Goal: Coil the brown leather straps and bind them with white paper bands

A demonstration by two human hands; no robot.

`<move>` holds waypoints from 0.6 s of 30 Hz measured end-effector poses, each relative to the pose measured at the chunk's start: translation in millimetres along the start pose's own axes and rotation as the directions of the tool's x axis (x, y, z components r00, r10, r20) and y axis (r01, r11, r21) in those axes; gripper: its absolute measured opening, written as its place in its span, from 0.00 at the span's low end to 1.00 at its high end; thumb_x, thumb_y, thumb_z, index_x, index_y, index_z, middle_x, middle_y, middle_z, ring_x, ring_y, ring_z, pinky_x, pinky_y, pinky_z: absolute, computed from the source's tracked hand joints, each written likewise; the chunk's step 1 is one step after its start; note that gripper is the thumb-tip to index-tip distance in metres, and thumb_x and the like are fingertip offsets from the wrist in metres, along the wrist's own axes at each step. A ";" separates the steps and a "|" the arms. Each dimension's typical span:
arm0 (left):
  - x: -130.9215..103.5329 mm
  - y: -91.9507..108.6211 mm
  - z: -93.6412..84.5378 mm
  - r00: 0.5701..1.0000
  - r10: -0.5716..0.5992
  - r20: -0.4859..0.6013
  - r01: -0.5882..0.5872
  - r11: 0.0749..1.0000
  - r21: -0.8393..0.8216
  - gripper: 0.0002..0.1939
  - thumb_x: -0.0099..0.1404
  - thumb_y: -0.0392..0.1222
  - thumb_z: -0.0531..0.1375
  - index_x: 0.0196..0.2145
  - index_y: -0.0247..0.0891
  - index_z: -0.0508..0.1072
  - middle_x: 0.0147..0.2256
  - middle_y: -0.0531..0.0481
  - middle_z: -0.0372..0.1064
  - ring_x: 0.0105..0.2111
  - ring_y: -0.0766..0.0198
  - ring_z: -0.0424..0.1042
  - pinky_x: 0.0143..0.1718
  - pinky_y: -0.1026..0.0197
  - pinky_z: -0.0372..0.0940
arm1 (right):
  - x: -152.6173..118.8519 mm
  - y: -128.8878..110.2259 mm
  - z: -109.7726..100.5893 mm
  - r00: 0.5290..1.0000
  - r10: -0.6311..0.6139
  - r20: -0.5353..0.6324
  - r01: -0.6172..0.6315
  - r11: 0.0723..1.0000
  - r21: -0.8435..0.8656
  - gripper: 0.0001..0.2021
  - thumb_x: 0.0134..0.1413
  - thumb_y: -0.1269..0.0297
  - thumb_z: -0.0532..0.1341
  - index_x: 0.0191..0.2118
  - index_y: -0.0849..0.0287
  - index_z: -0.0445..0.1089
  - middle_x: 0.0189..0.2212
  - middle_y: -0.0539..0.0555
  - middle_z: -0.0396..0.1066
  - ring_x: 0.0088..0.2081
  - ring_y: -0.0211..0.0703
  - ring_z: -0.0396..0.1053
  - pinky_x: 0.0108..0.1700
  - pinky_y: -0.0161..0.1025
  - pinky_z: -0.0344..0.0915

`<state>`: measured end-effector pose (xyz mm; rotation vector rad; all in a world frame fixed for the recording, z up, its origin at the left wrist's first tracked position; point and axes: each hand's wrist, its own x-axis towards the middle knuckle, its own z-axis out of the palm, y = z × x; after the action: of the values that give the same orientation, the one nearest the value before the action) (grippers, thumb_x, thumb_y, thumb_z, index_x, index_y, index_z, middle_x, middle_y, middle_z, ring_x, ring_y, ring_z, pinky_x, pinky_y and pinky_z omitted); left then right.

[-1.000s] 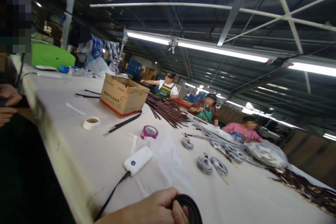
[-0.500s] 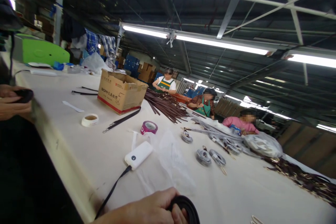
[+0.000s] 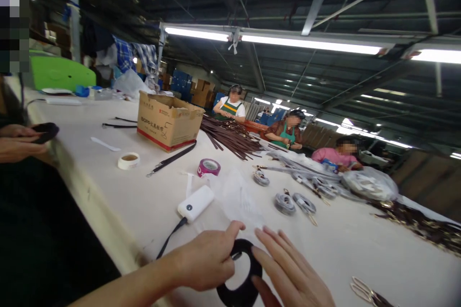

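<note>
— Newly in view, the right hand (image 3: 291, 273) lies open-fingered against a black coiled strap (image 3: 239, 273) low on the table (image 3: 360, 254)

— And the left hand (image 3: 207, 259)?

— Pinched on the coil's rim, a flat ring, hollow at centre

I see long tube lamps (image 3: 273, 42) overhead that glare white against a dark roof. The counter (image 3: 151, 201) is evenly bright with soft shadows. Edges bend and smear, and my hands (image 3: 252, 268) look slightly blurred.
</note>
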<state>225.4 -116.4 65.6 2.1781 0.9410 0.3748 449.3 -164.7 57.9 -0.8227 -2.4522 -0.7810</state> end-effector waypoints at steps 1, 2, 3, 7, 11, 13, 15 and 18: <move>2.7 0.7 6.3 1.000 0.011 0.023 -0.011 1.000 0.005 0.37 0.57 0.32 0.51 0.64 0.35 0.49 0.48 0.36 0.71 0.50 0.43 0.70 0.49 0.47 0.62 | 12.2 -4.7 -1.2 0.999 0.017 0.032 -0.018 0.999 0.035 0.19 0.53 0.68 0.63 0.52 0.63 0.66 0.52 0.65 0.72 0.52 0.61 0.70 0.50 0.54 0.73; 4.6 0.9 11.7 0.999 0.018 0.042 -0.018 1.000 -0.003 0.38 0.56 0.32 0.52 0.65 0.35 0.48 0.50 0.35 0.71 0.51 0.42 0.69 0.49 0.46 0.62 | 21.9 -10.4 0.3 0.985 0.126 0.116 -0.133 0.990 0.056 0.22 0.47 0.70 0.66 0.50 0.63 0.66 0.47 0.63 0.75 0.46 0.58 0.74 0.44 0.50 0.77; 5.7 0.8 15.9 0.998 0.022 0.060 -0.021 1.000 -0.019 0.39 0.56 0.33 0.53 0.65 0.34 0.47 0.51 0.34 0.70 0.52 0.42 0.69 0.50 0.46 0.61 | 28.6 -16.4 4.0 0.954 0.204 0.218 -0.222 0.973 0.060 0.23 0.42 0.73 0.68 0.47 0.62 0.66 0.41 0.60 0.77 0.38 0.56 0.77 0.36 0.46 0.78; 4.9 -2.8 22.3 0.993 0.039 0.115 -0.026 0.993 -0.114 0.44 0.57 0.38 0.57 0.68 0.33 0.42 0.54 0.35 0.69 0.54 0.44 0.67 0.52 0.48 0.60 | 29.1 -33.8 23.4 0.886 0.279 0.370 -0.297 0.955 -0.008 0.20 0.35 0.83 0.66 0.38 0.61 0.66 0.25 0.49 0.73 0.21 0.47 0.72 0.18 0.40 0.69; 5.0 -10.2 26.3 0.993 0.029 0.118 -0.022 0.998 -0.053 0.48 0.56 0.36 0.53 0.68 0.30 0.30 0.50 0.34 0.72 0.50 0.46 0.70 0.48 0.50 0.62 | 18.1 -34.8 29.6 0.948 0.127 0.292 -0.137 0.990 0.014 0.19 0.38 0.85 0.60 0.37 0.60 0.65 0.27 0.51 0.71 0.23 0.46 0.70 0.21 0.39 0.65; 6.3 -13.5 29.7 0.991 0.037 0.129 -0.034 0.999 -0.025 0.50 0.55 0.35 0.53 0.68 0.31 0.28 0.49 0.35 0.72 0.49 0.46 0.71 0.47 0.50 0.63 | 16.0 -32.4 28.9 0.953 0.064 0.297 -0.080 0.996 0.041 0.17 0.40 0.85 0.58 0.37 0.60 0.65 0.27 0.52 0.71 0.24 0.46 0.69 0.22 0.39 0.64; 7.2 -14.9 32.2 0.990 0.037 0.138 -0.031 0.998 -0.047 0.50 0.54 0.35 0.53 0.68 0.31 0.29 0.50 0.35 0.72 0.49 0.46 0.70 0.47 0.50 0.63 | 15.2 -29.7 27.3 0.943 0.031 0.332 -0.053 0.997 0.056 0.16 0.41 0.84 0.58 0.38 0.61 0.65 0.28 0.52 0.70 0.24 0.45 0.68 0.22 0.40 0.63; 7.4 -13.9 31.9 0.988 0.009 0.153 0.012 0.991 -0.136 0.49 0.53 0.35 0.52 0.69 0.31 0.33 0.53 0.34 0.69 0.52 0.46 0.68 0.51 0.50 0.62 | 14.7 -25.3 24.0 0.920 -0.024 0.392 -0.005 0.997 0.072 0.16 0.45 0.83 0.58 0.41 0.62 0.65 0.29 0.52 0.70 0.25 0.46 0.67 0.24 0.41 0.63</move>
<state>239.6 -120.6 33.2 2.0490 0.8086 0.2585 416.9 -160.5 38.7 -1.0241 -2.8170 -0.5674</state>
